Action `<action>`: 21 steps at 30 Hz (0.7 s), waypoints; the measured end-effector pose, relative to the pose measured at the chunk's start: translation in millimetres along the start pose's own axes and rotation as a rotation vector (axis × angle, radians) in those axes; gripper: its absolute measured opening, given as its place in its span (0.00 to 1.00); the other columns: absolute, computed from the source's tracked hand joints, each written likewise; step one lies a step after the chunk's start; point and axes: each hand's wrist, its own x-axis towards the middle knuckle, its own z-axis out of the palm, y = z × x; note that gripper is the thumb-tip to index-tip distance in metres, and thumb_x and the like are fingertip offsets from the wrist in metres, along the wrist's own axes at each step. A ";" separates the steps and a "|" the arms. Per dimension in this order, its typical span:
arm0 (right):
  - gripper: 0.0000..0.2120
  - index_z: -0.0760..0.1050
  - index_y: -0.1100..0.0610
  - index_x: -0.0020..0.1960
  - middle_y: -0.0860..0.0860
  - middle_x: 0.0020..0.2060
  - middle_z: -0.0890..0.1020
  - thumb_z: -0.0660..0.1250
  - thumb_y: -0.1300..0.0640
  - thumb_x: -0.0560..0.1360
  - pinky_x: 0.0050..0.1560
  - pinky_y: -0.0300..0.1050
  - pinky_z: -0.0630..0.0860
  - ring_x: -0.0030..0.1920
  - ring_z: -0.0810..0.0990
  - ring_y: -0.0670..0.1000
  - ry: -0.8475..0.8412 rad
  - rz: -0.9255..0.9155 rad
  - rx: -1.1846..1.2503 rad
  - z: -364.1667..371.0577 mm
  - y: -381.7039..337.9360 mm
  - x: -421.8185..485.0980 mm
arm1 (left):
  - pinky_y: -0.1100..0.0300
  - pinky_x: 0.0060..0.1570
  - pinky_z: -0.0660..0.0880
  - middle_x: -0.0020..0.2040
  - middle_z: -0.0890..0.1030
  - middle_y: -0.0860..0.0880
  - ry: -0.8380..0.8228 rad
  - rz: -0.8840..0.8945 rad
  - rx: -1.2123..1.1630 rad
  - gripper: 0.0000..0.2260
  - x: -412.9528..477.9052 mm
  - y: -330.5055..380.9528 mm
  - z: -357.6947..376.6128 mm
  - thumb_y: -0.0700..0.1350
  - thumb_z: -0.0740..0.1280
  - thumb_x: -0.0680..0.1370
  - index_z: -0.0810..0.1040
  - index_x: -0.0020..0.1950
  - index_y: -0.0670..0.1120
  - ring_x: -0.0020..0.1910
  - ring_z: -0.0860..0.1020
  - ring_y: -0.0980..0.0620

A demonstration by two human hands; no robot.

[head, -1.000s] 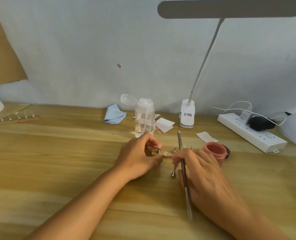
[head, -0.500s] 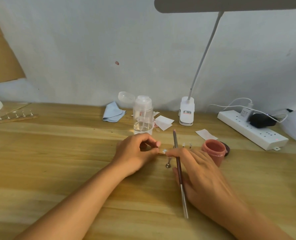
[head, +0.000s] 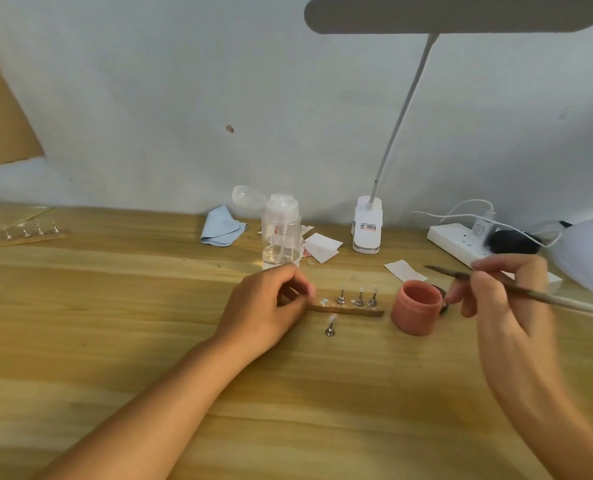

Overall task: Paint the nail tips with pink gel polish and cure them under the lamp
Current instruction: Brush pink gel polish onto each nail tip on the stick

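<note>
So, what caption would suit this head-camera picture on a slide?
Left hand holds the nail strip while the right hand holds a brush near the pink jar.

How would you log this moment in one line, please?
left hand: holds brown wooden strip; right hand: holds thin brush near open pink jar; one metal stand off strip

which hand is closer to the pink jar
Right. The right hand, holding the brush, sits just right of the pink jar; the left hand grips the wooden strip farther off, left of the jar.
</note>
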 end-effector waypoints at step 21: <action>0.05 0.75 0.59 0.38 0.60 0.40 0.86 0.69 0.58 0.67 0.49 0.43 0.81 0.45 0.86 0.55 -0.178 0.504 0.484 45.9 -5.5 -33.1 | 0.70 0.45 0.73 0.45 0.86 0.47 -0.098 -0.162 -0.576 0.05 -3.6 14.0 -2.8 0.37 0.75 0.73 0.82 0.43 0.46 0.44 0.80 0.57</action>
